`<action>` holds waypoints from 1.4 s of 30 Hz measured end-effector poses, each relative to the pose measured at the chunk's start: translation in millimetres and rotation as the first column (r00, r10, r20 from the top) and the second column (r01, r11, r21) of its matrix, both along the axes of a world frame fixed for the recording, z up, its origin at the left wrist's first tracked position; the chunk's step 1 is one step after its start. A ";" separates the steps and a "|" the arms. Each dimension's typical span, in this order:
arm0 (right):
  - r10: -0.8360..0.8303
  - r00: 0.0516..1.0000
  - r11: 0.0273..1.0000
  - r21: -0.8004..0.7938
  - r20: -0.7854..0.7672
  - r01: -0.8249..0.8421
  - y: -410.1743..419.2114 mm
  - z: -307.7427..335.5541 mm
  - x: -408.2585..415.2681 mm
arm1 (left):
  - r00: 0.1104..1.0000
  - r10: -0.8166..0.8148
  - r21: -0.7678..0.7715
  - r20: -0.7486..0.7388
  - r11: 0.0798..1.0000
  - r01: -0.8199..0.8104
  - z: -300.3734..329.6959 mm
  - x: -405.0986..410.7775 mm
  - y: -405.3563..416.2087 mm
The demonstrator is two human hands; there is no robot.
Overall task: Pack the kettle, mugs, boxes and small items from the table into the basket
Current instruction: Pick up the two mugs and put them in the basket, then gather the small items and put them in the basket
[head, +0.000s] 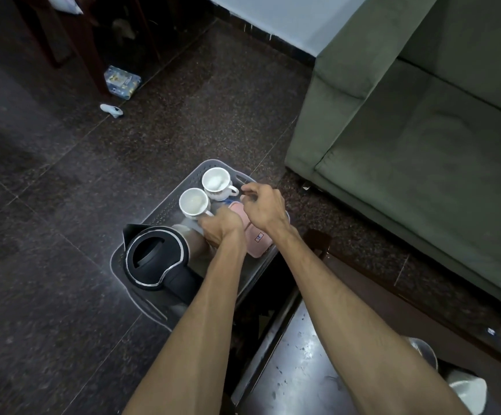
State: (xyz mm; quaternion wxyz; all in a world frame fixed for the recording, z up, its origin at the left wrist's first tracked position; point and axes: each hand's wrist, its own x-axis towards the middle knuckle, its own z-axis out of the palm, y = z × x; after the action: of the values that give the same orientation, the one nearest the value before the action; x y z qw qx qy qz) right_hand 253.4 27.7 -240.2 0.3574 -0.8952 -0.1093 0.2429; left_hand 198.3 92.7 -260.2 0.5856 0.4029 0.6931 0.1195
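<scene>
A grey plastic basket [165,211] stands on the dark speckled floor, just off the far end of a dark glossy table [297,381]. At the basket's near left corner sits the black kettle [156,256], upright, its lid ringed in chrome and its spout pointing toward the left rim. Past it, along the far part of the basket, stand two white mugs, mouths up: the nearer mug [194,203] close to the middle and the farther mug [216,181] by the far rim, touching or almost touching each other, the farther one with a printed pattern and its handle turned to the right.

The left hand [220,229] reaches down into the middle of the basket, just right of the kettle and just below the nearer mug, with the fingers curled downward out of sight; whether they hold anything cannot be told. To its right a pink box [258,239] lies flat along the basket's right side, partly under both forearms. The right hand [262,208] hovers above the basket's far right corner, fingers bent, thumb and forefinger brought together as if in a pinch, but nothing can be made out between them.

Further right a green sofa [422,130] stands on the floor, well apart from the basket
</scene>
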 end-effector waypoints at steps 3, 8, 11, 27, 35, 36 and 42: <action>-0.068 0.998 0.997 0.046 0.008 0.068 -14.8 6.7 -3.4 | 0.996 -0.023 0.122 -0.085 0.992 0.034 29.2 -4.2 -13.5; -0.223 0.974 0.969 0.120 0.039 0.217 -58.4 25.0 -24.6 | 0.997 -0.053 0.226 -0.051 0.972 0.063 36.5 -18.8 -42.4; -0.322 0.946 0.935 0.170 0.036 0.312 -107.0 31.5 -46.9 | 0.993 -0.121 0.281 -0.015 0.952 0.120 41.8 -27.0 -78.1; -0.807 0.585 0.550 0.256 -0.082 0.795 -402.5 29.4 -163.6 | 0.560 -0.829 0.355 -0.018 0.518 0.778 51.9 -80.8 -361.5; -0.918 0.396 0.386 0.177 -0.029 0.905 -538.8 21.8 -227.7 | 0.202 -0.975 0.331 -0.095 0.160 0.930 50.7 -134.7 -497.2; -0.928 0.372 0.364 0.146 -0.029 0.920 -553.0 19.8 -235.0 | 0.168 -0.979 0.327 -0.114 0.123 0.937 48.3 -140.8 -510.4; -0.980 0.200 0.196 -0.129 0.015 0.972 -625.8 1.4 -289.4 | -0.064 -0.978 0.256 -0.199 -0.115 0.960 28.4 -182.8 -572.1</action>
State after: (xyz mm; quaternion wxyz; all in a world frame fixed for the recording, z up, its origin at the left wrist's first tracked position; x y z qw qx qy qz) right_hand -36.0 -598.1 -238.8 0.3844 -0.7717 0.5067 -0.0007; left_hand 15.5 -479.4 -231.8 0.4305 0.8644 0.1312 -0.2240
